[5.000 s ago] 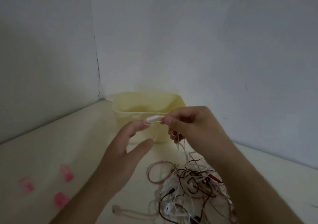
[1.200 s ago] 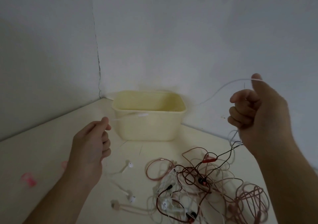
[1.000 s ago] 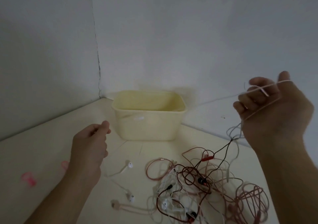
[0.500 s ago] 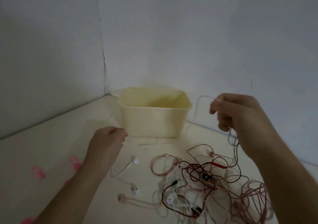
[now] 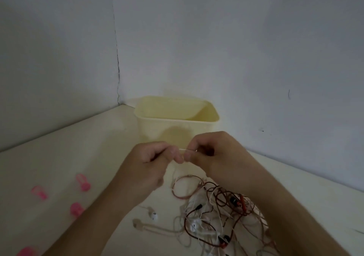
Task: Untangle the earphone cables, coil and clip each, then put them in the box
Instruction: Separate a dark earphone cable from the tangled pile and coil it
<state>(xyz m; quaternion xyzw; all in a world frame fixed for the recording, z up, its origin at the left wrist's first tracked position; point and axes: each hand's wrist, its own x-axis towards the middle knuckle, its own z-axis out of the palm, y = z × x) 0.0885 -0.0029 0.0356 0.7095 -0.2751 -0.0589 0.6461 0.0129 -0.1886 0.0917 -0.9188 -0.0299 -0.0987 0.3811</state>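
White earphone cable (image 5: pixel 188 150) pinched taut between left hand (image 5: pixel 151 163) and right hand (image 5: pixel 214 153), both curled on it, just in front of yellow box (image 5: pixel 157 129), tangled cable pile (image 5: pixel 214 212) on table (image 5: pixel 59 157) below, pink clips (image 5: pixel 82 183) at left.

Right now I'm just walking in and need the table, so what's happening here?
A person is sorting tangled earphones. Both hands, left hand and right hand, pinch a white cable in front of the yellow box. The tangle lies on the table, and pink clips wait unused at the left.
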